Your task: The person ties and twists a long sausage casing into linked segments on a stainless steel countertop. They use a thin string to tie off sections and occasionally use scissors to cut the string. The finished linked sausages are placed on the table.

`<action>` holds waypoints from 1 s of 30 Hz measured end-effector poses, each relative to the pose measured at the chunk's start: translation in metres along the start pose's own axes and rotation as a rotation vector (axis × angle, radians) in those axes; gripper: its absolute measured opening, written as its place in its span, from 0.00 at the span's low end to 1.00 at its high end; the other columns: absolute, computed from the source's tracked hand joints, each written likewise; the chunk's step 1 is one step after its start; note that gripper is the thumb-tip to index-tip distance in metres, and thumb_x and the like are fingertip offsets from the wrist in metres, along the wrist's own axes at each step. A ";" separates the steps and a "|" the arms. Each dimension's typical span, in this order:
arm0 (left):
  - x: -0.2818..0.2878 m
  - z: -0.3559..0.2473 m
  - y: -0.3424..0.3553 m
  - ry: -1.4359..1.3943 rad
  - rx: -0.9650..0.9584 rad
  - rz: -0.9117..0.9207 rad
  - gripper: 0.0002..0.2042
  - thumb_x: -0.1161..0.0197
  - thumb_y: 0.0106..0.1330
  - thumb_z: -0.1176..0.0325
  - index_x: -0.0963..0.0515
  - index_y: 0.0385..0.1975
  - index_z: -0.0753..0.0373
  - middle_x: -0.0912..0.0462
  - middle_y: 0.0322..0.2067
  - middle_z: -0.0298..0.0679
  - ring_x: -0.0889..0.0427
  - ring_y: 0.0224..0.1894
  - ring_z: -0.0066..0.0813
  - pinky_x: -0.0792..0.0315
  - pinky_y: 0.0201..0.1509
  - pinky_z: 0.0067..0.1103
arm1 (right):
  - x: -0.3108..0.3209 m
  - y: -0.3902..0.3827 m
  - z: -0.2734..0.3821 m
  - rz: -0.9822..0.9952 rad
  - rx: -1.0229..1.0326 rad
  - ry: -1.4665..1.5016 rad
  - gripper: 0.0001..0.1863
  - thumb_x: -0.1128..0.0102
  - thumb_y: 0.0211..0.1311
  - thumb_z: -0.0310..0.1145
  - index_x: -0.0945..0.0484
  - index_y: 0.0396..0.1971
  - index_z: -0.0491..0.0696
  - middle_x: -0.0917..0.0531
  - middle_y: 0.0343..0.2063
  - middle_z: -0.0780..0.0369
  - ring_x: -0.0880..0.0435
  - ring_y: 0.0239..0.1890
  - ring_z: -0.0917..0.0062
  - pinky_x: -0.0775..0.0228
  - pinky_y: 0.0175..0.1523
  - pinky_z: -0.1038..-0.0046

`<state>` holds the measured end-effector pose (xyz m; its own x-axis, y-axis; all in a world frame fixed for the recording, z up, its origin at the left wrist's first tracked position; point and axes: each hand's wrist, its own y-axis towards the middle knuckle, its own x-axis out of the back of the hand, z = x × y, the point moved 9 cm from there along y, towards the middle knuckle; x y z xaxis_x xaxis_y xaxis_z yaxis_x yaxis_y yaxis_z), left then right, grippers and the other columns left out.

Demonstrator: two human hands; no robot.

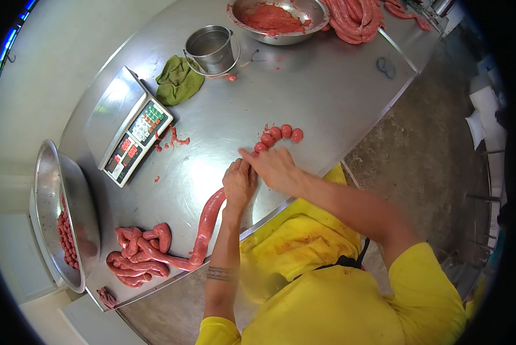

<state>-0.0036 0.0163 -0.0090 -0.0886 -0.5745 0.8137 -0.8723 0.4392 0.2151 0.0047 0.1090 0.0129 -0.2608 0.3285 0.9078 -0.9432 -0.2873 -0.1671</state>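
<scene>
A long raw sausage (205,230) runs from a loose heap near the table's front left edge up to my hands. My left hand (239,181) closes around its upper end, fingers curled. Just to the right, my right hand (275,168) bends over the same sausage, touching the left hand; its fingertips are partly hidden. Beyond my hands lies a short row of small round sausage links (276,133), curving away to the right. The stretch of casing between the two hands is covered by them.
A scale (133,129) and green cloth (179,80) lie to the left, by a metal bucket (211,49). A bowl of ground meat (278,39) and more sausage (355,20) sit at the back. Links fill a large basin (88,230). Scissors (386,68) lie near the right edge.
</scene>
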 end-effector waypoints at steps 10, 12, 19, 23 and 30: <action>-0.009 0.001 0.007 0.114 -0.042 0.001 0.09 0.32 0.65 0.66 0.24 0.29 0.62 0.21 0.29 0.42 0.18 0.33 0.44 0.23 0.35 0.36 | 0.094 -0.357 -0.303 -0.080 -0.846 0.699 0.13 0.47 0.63 0.22 0.18 0.44 0.42 0.14 0.39 0.60 0.16 0.40 0.76 0.22 0.47 0.72; -0.012 -0.001 0.010 0.170 -0.080 0.015 0.09 0.32 0.65 0.65 0.25 0.28 0.60 0.21 0.29 0.40 0.18 0.32 0.41 0.22 0.32 0.35 | 0.063 -0.393 -0.336 -0.062 -0.839 0.656 0.12 0.48 0.62 0.21 0.18 0.42 0.42 0.15 0.36 0.62 0.18 0.38 0.76 0.24 0.45 0.73; -0.011 0.004 0.019 0.302 -0.041 0.234 0.09 0.33 0.67 0.65 0.25 0.32 0.60 0.22 0.30 0.38 0.18 0.34 0.39 0.22 0.32 0.34 | -0.019 -0.352 -0.385 0.131 -0.897 0.668 0.10 0.50 0.61 0.21 0.21 0.39 0.43 0.22 0.29 0.65 0.23 0.33 0.79 0.30 0.42 0.74; 0.011 -0.010 0.023 0.095 0.008 0.056 0.14 0.29 0.64 0.64 0.23 0.42 0.63 0.19 0.41 0.41 0.19 0.44 0.43 0.23 0.44 0.36 | -0.020 -0.294 -0.345 0.037 -0.866 0.831 0.07 0.52 0.65 0.20 0.23 0.37 0.43 0.25 0.27 0.66 0.24 0.33 0.80 0.33 0.40 0.74; -0.028 -0.057 0.020 0.198 -0.268 0.206 0.14 0.29 0.59 0.68 0.18 0.45 0.48 0.22 0.43 0.41 0.20 0.42 0.45 0.22 0.43 0.38 | -0.028 -0.308 -0.281 0.196 -0.769 1.076 0.08 0.49 0.68 0.21 0.22 0.41 0.45 0.21 0.29 0.66 0.22 0.35 0.81 0.30 0.42 0.73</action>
<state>0.0090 0.0802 0.0029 -0.1312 -0.3225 0.9374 -0.6867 0.7116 0.1486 0.2447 0.4413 -0.0697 -0.1003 0.9835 0.1503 -0.6542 0.0486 -0.7548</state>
